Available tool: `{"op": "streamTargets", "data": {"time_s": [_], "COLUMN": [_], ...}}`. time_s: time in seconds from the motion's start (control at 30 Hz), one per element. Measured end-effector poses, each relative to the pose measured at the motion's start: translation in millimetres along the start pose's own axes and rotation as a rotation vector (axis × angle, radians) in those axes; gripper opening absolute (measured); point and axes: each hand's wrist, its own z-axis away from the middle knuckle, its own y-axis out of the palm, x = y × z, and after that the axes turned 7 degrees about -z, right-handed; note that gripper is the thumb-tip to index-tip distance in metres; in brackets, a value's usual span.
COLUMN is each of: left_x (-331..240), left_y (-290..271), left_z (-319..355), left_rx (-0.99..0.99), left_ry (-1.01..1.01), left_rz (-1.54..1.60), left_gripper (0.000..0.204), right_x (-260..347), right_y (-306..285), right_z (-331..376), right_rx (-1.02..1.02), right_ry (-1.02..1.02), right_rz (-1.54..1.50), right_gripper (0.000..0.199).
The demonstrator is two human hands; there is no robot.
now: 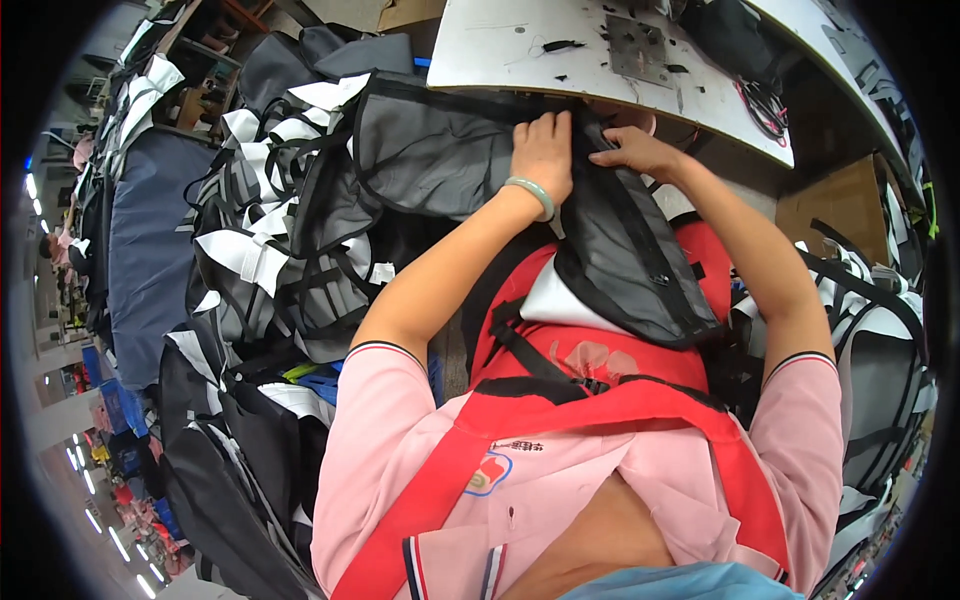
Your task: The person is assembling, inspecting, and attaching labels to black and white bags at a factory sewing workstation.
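A dark grey fabric bag piece with black edging stretches from the pile on my left to my lap, bending under my hands. A black zipper strip runs down the part over my lap. My left hand, with a pale bangle at the wrist, grips the cloth at the bend, its fingers close together. Just to the right, my right hand pinches the same piece, thumb toward the left hand; its other fingers are partly hidden. White fabric shows beneath the piece, above my red apron.
Ahead stands a white worktable with a metal plate, thread scraps and a dark cable coil. Grey, black and white bag parts heap up at my left. More bag parts and a cardboard box are at right.
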Motion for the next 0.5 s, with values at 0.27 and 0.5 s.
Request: {"op": "streamTargets", "data": {"time_s": [0.27,0.5], "left_x": [34.9,59.2], "left_y": [-31.1,-85.7], "left_z": [-7.6,-24.9], "left_rx": [-0.002,0.237], "left_ry": [0.071,-0.148], "left_rz": [0.112,0.412], "left_gripper": [0.051,0.042], "right_x": [79.3,76.6], "right_y": [-1.1,47.1], "right_z": [62.7,75.7], "right_rx": [0.139,-0.400], "right_ry": [-0.263,-0.810], "right_rz": [0.715,1.385], "right_gripper": [0.033,0.008]}}
